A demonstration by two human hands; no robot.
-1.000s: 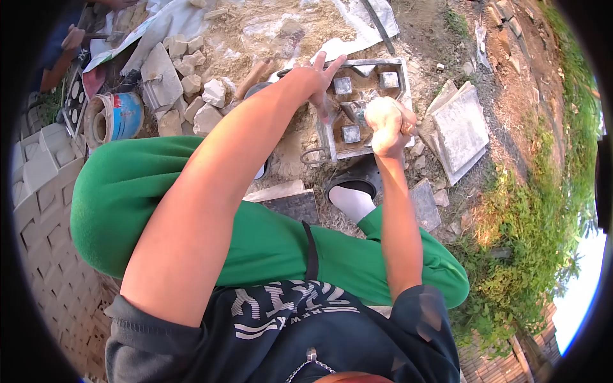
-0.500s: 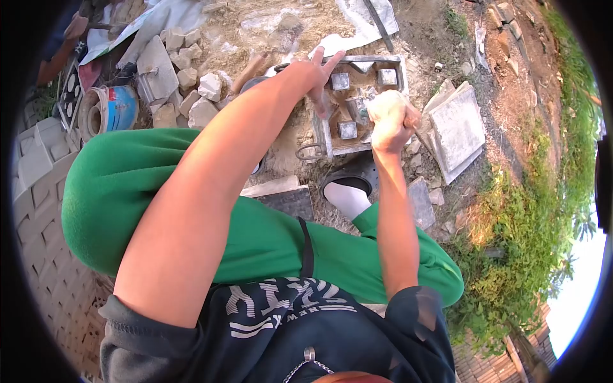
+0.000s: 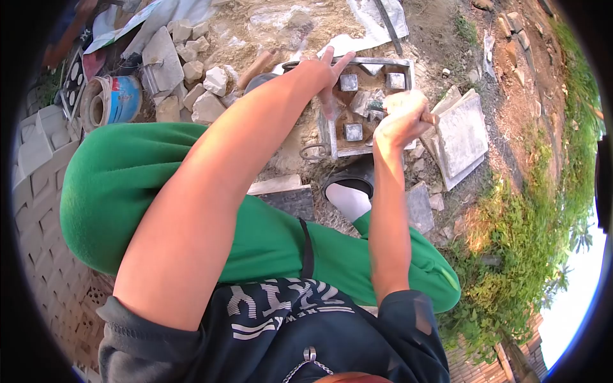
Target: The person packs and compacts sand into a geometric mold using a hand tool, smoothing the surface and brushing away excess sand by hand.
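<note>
Block mould sits on the ground just beyond a dark shoe. Over it, the right hand wraps its fingers around a wooden-handled trowel; the left hand, fingers spread, lies across the far left corner. Farther off, a white sheet touches sand.

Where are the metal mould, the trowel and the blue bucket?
Metal mould (image 3: 357, 152), head view: near rim.
Trowel (image 3: 432, 119), head view: wooden handle's end.
Blue bucket (image 3: 126, 100), head view: outer side.
</note>
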